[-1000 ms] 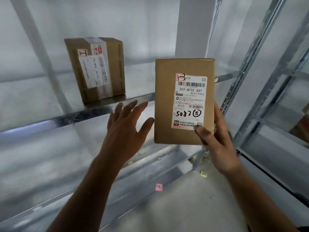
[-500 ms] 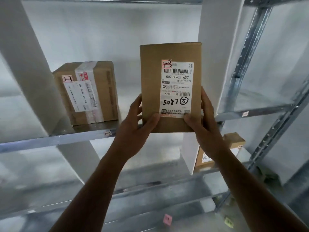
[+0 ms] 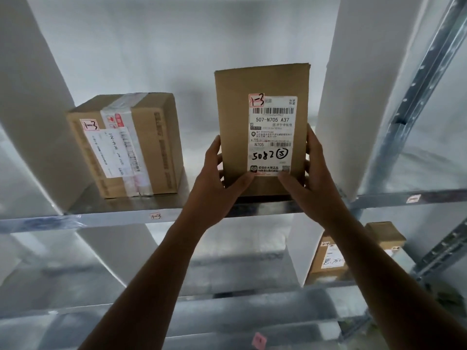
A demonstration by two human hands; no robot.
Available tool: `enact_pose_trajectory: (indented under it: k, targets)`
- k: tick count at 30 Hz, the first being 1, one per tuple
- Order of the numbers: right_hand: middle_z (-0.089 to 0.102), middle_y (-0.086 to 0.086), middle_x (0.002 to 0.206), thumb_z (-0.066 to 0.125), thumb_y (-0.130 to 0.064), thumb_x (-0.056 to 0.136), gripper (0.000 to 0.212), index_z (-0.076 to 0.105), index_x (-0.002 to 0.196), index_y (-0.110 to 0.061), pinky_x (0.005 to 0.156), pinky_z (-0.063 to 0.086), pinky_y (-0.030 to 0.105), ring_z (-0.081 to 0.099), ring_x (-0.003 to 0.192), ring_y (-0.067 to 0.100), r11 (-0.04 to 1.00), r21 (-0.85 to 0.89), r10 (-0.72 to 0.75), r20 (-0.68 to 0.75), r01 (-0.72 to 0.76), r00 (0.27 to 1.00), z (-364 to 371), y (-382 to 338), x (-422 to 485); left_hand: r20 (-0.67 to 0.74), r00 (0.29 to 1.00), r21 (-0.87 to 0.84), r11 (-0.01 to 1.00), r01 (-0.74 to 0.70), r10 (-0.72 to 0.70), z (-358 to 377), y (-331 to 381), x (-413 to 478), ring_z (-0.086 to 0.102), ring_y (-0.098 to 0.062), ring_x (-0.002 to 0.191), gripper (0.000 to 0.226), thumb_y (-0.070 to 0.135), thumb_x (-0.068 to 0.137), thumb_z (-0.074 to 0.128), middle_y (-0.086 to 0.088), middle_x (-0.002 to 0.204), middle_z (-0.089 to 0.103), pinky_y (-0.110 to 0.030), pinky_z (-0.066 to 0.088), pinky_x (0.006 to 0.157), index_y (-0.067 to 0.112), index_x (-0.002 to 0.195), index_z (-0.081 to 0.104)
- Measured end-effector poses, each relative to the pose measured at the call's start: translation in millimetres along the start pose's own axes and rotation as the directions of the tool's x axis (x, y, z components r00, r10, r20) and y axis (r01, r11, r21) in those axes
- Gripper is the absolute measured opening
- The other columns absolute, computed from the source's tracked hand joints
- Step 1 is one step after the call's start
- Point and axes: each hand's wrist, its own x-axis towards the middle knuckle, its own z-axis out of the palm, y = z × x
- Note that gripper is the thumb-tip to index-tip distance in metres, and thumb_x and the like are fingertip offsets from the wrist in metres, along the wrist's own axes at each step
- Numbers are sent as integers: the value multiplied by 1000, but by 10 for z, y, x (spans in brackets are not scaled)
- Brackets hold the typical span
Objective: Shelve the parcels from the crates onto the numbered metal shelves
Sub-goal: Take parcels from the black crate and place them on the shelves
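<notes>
A tall brown parcel [image 3: 235, 102] with a white label marked 1-3 stands upright on the metal shelf [image 3: 113, 218], whose front edge carries a small 1-3 tag [image 3: 155, 216]. My left hand [image 3: 217, 183] grips its lower left side, thumb across the front. My right hand [image 3: 309, 178] grips its lower right side, thumb on the label's bottom edge. A wider taped parcel [image 3: 156, 145], also marked 1-3, stands on the same shelf to the left, apart from the held one.
White pillars rise left [image 3: 27, 109] and right [image 3: 364, 97] of the shelf bay. A steel upright [image 3: 414, 97] runs up the right. A smaller labelled parcel [image 3: 353, 251] sits on the lower shelf at right. A pink tag [image 3: 259, 340] lies low down.
My left hand joined the right on the parcel, and both lifted it up and forward until its base came down on the 1-3 shelf. The view tilted upward.
</notes>
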Motion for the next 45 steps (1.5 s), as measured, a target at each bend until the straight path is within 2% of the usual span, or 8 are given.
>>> enact_pose_trajectory:
  k: [8,17,21,26,29,34,41,45]
  targets:
    - [44,-37,139,74,-12,95,83,20,155,-36,84,58,18,54,131,-5,996,5,90,-47,-90,995,22,173,113,55,998,6,1000,-4,4,-16,-91,272,57,-19,134,107,49,76,76,6,158,44,-41,56,102,36,161,13]
    - [44,-45,134,80,-35,86,91,19,154,-39,82,59,18,56,127,-10,994,14,107,-75,-106,991,55,205,233,91,996,36,999,-18,15,-40,-172,413,57,-16,132,113,52,70,79,12,157,43,-28,57,97,38,161,13]
    - [41,-32,143,78,-40,84,99,17,161,-26,83,58,16,54,134,-1,997,-26,66,-78,-68,995,85,263,262,80,997,46,999,-13,10,-16,-173,440,54,-19,135,108,46,72,81,10,159,40,-35,56,102,37,159,17]
    - [42,-22,141,79,-43,76,101,17,155,-35,80,55,10,55,127,0,994,-60,81,-70,-86,994,86,310,276,63,998,56,998,-3,-1,32,-237,470,50,-23,139,103,24,81,86,6,160,38,-48,52,107,37,157,17]
    - [42,-31,134,86,-31,78,100,16,148,-41,76,53,7,58,116,-11,989,-96,106,-77,-113,991,96,358,282,68,998,73,997,-6,1,45,-270,494,51,-24,139,104,19,82,86,5,160,38,-49,52,107,36,157,16]
    - [47,-10,145,88,-21,80,103,16,151,-37,80,57,12,59,121,2,985,-133,101,-90,-112,991,91,414,272,63,998,92,996,-13,7,46,-305,494,53,-21,136,105,20,82,86,5,159,38,-46,53,107,37,157,14]
    - [46,-20,140,86,-18,84,98,17,151,-40,79,54,7,56,123,3,980,-146,120,-101,-134,988,91,367,237,54,999,118,993,-1,-5,57,-319,478,45,-24,143,106,25,83,85,6,163,32,-51,47,112,37,158,12]
    - [41,-21,153,83,-20,88,95,20,159,-31,102,56,28,48,141,11,979,-145,131,-95,-144,987,50,360,156,10,999,172,985,31,-33,51,-294,408,31,-24,152,108,34,82,85,9,168,24,-53,36,120,35,161,11]
